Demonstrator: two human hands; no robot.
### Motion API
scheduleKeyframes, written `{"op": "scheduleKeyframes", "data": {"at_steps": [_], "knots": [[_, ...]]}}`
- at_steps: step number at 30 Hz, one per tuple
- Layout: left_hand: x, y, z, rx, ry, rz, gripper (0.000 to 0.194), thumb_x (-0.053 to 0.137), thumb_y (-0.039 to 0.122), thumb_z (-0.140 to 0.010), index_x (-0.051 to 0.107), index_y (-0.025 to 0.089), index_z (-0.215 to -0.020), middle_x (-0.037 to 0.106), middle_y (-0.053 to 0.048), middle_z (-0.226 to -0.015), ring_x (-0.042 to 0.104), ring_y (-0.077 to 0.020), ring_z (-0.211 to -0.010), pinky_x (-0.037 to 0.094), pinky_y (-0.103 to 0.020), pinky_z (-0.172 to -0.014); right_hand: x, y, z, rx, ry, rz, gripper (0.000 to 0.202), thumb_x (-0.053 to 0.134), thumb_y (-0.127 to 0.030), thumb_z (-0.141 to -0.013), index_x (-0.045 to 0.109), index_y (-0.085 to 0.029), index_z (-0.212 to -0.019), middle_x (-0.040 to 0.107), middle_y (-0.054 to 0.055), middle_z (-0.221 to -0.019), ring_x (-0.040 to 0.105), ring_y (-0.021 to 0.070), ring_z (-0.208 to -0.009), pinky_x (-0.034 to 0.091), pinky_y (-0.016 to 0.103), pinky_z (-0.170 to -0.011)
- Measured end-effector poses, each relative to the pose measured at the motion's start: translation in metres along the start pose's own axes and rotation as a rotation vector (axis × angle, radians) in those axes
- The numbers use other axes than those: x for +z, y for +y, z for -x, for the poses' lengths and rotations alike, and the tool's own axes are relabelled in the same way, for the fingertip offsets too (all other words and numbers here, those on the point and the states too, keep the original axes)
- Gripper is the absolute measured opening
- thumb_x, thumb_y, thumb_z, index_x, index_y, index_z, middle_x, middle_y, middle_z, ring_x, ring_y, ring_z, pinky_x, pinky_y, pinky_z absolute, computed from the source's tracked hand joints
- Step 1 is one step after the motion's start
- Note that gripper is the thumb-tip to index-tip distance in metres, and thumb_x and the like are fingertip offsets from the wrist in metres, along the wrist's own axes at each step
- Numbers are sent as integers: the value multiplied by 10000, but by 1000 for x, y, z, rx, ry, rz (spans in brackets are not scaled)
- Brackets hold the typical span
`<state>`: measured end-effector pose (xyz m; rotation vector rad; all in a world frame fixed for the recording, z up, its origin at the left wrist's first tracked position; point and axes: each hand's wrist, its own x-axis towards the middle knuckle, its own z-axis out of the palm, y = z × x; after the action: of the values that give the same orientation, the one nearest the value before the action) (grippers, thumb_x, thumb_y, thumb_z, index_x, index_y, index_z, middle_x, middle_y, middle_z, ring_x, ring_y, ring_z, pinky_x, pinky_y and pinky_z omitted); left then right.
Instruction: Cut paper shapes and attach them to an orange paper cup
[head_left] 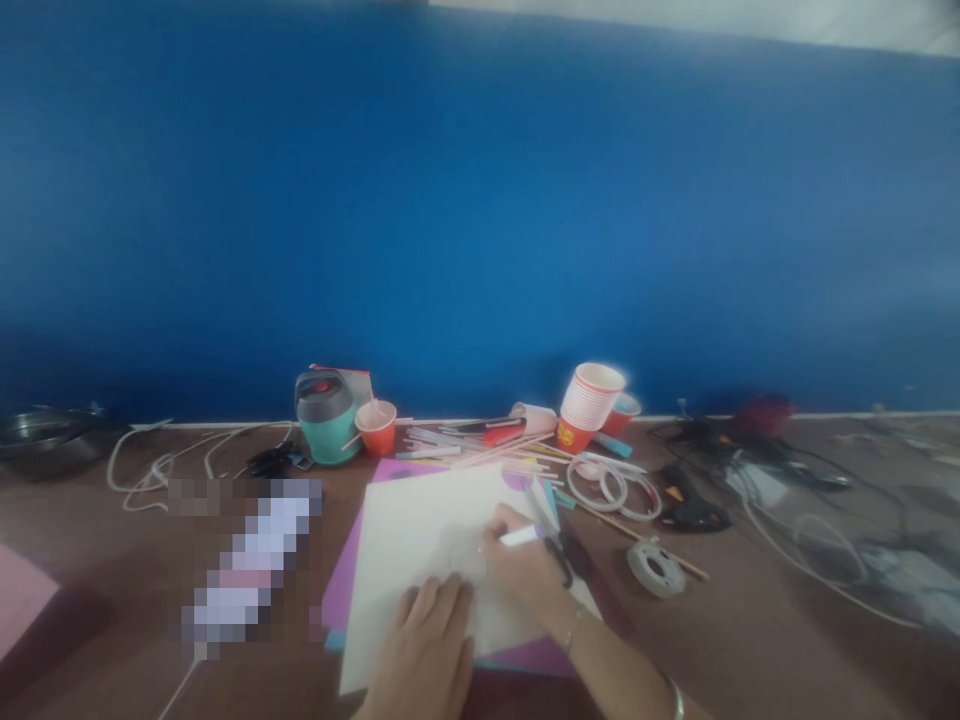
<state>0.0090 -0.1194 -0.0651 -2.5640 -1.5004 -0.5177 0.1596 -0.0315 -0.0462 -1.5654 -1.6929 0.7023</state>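
Observation:
A white sheet of paper [390, 540] lies on top of purple paper [341, 590], with a bit of blue paper showing at the edges. My left hand [431, 645] rests flat on the lower middle of the white sheet, fingers spread a little. In my right hand [525, 570] is a white marker [521, 537], gripped between the fingers, its tip near the middle of the sheet. Faint marks show on the paper between my hands, too blurred to make out.
Behind the paper stand a teal jug [328, 430], an orange paper cup [376, 430] and stacked cups [591, 400]. Thin sticks [450, 445] lie between them. At right are white rings [600, 485], a tape roll [655, 568] and cables [787, 570]. A pixelated object [259, 560] lies left.

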Motion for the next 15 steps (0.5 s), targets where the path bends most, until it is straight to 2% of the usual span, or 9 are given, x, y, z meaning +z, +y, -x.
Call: {"op": "scheduleKeyframes", "data": {"at_steps": [7, 15], "knots": [[-2, 0, -1, 2, -3, 17, 368, 470, 260, -868, 526, 190, -1225, 608, -25, -1199, 522, -213, -1032, 402, -332, -864, 0, -1, 1, 62, -48, -45, 181, 459, -150, -655, 335, -213, -539, 294, -80, -444, 259, 84, -411, 166, 211, -386], [-3, 1, -1, -2, 6, 24, 360, 447, 270, -879, 529, 205, -1224, 608, -38, -1189, 519, -216, -1036, 406, -336, -872, 2, 3, -1, 48, -37, -37, 189, 475, -140, -640, 345, -210, -521, 321, -68, -452, 286, 93, -439, 196, 213, -405]]}}
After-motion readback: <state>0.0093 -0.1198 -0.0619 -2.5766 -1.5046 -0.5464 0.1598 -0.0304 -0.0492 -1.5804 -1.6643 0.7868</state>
